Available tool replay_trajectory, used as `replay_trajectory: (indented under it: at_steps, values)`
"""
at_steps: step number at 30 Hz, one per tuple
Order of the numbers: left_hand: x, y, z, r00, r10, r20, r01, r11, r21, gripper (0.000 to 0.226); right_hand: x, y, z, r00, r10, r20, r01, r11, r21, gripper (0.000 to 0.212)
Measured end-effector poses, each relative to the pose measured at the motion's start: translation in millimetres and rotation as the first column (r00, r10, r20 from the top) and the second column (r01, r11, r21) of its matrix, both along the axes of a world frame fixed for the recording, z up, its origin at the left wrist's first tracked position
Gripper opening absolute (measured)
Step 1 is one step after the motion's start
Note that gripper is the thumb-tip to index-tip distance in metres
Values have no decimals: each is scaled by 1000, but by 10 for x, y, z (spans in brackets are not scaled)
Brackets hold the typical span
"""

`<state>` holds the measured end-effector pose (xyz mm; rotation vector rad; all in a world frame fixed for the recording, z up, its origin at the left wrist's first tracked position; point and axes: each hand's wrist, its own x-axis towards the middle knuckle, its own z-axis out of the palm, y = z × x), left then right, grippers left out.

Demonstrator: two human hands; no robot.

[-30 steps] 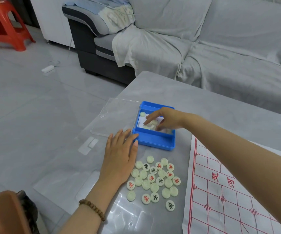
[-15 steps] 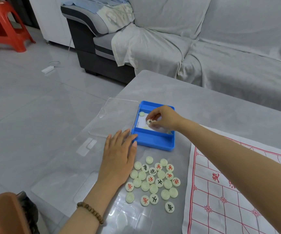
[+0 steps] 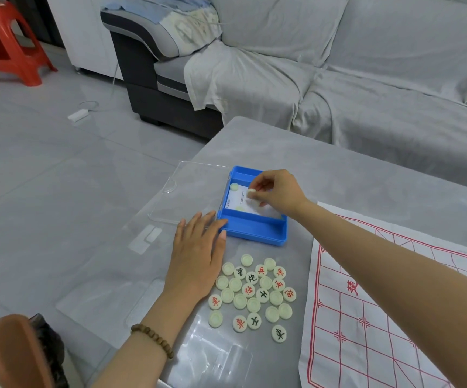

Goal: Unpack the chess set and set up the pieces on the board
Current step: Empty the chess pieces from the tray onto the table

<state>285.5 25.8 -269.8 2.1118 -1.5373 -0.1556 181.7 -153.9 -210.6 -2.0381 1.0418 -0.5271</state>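
Head view: a person unpacking a chess set holds the right grip over the open blue box on the grey desk. Thumb and fingers pinch pale discs just above the white card lining the box; how many are held cannot be told. One disc lies in the box's far left corner, just left of the pinch.

The left grip is released and flat on the desk. Its fingertips touch the box's near left corner, apparently steadying it.

The pile of unpacked discs lies on the desk, straight toward the person from the box. It sits between the left grip and the board, which is spread out at the right; no disc shows on it.

The discs are round, so no long axis matters. The coming move likely turns on carrying the pinched discs toward the person, over the box's front wall, down to the pile. The right grip, being loaded, looks like the one to do it. The clear lid lies to the box's left.
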Motion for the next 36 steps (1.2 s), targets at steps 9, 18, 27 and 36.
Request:
replay_trajectory:
  at_steps: [9,18,27,36]
  values:
    - [202,149,232,852,5,-523,-183,939,-290,19,-39,827,61,945,326,-22,-321,937,135,6]
    - [183,303,188,855,28,-518,-91,991,-96,12,-82,900,-66,944,311,-115,-310,950,20,17]
    - [274,311,240,940,107,-323,-110,994,10,7,-312,494,200,916,35,-399,-201,902,-382,21]
    - [245,291,267,927,-15,-374,55,994,97,9,-179,-43,173,799,108,-592,-292,930,-225,29]
